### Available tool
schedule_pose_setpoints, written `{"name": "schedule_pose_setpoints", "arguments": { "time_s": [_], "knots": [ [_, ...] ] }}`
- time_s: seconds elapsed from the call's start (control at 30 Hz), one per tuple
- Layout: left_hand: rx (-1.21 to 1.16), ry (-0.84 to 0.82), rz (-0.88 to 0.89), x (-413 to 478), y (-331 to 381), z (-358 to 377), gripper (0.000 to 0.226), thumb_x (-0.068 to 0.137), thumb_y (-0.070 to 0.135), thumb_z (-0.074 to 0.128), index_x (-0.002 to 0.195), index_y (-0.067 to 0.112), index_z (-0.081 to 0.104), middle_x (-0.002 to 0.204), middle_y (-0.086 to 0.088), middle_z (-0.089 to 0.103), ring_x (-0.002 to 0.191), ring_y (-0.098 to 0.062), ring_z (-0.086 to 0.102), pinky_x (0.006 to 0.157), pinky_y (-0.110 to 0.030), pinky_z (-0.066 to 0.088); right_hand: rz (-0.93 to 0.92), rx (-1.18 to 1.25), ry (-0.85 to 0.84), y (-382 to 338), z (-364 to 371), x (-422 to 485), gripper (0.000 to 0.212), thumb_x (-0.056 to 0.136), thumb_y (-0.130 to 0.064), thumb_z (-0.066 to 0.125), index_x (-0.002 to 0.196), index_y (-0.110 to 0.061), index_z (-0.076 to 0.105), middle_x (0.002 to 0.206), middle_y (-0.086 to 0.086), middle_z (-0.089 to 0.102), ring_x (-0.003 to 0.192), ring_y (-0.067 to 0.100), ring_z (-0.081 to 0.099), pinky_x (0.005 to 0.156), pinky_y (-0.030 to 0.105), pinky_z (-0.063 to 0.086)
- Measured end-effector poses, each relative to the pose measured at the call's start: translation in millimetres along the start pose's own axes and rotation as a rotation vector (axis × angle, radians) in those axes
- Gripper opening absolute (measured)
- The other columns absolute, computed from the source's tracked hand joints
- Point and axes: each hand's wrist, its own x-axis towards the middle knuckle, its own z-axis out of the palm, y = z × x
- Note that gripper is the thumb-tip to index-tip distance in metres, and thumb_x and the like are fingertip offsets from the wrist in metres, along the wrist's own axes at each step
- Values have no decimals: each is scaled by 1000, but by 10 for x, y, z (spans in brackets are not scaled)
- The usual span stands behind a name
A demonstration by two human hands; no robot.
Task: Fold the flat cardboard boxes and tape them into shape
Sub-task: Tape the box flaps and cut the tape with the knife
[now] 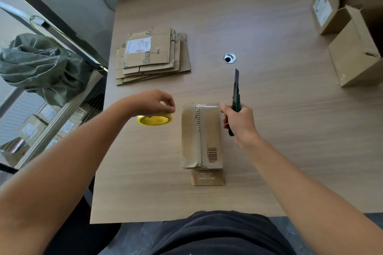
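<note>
A folded brown cardboard box (202,136) stands on the wooden table (269,120) in front of me, with a taped seam along its top and a barcode near its front. My left hand (154,102) grips a yellow tape roll (154,120) just left of the box. To the right of the box, my right hand (240,122) holds a green utility knife (235,93), its dark blade pointing away from me. A stack of flat cardboard boxes (152,56) lies at the table's far left.
Several assembled cardboard boxes (356,47) stand at the table's far right. A round cable hole (230,58) sits mid-table. Off the left edge, a grey-green sack (39,64) hangs by a metal rail.
</note>
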Motion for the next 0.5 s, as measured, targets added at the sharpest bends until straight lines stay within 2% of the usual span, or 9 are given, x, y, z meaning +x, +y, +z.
{"name": "schedule_pose_setpoints", "arguments": {
  "time_s": [0.07,0.13,0.2,0.27,0.37,0.43,0.5],
  "knots": [
    [-34,21,17,123,-126,91,12,92,39,70,94,28,74,94,14,71,95,-16,66,76,-26,50,57,-32,8,35,40,107,24,95,-32,69,81,-13,64,56,-4,59,54,15,52,49,27,43],
    [-34,46,36,246,-240,188,24,92,47,69,94,24,75,94,9,71,95,-15,65,80,-28,48,122,-37,-22,75,73,182,27,94,-36,69,84,-12,64,60,-1,60,59,19,53,56,33,45],
    [-65,76,25,351,-337,298,30,88,54,70,91,25,75,90,11,70,91,-13,63,78,-29,47,171,-34,-38,119,101,238,26,93,-36,71,86,-12,63,61,0,60,60,20,54,56,35,46],
    [-131,104,21,438,-420,424,29,85,57,72,87,29,75,85,19,66,85,-4,60,72,-25,43,239,15,-42,145,134,295,22,92,-32,71,89,-12,62,63,3,59,58,22,54,55,34,46],
    [-279,131,48,554,-516,575,24,83,55,75,82,31,73,84,23,67,80,11,59,70,-18,41,351,64,-46,161,151,381,24,92,-32,70,78,-15,59,62,4,52,48,21,49,49,27,42],
    [-325,117,90,611,-563,628,22,84,52,75,82,30,71,94,19,70,89,6,61,78,-23,45,425,35,-52,179,153,416,34,90,-43,71,71,-18,58,55,1,48,44,18,46,46,24,41],
    [-384,91,124,625,-581,675,19,87,44,75,80,28,68,108,11,73,103,-8,65,92,-31,48,493,-10,-42,219,167,393,41,85,-54,75,67,-21,59,51,-2,46,42,16,45,46,24,42]
  ]
}}
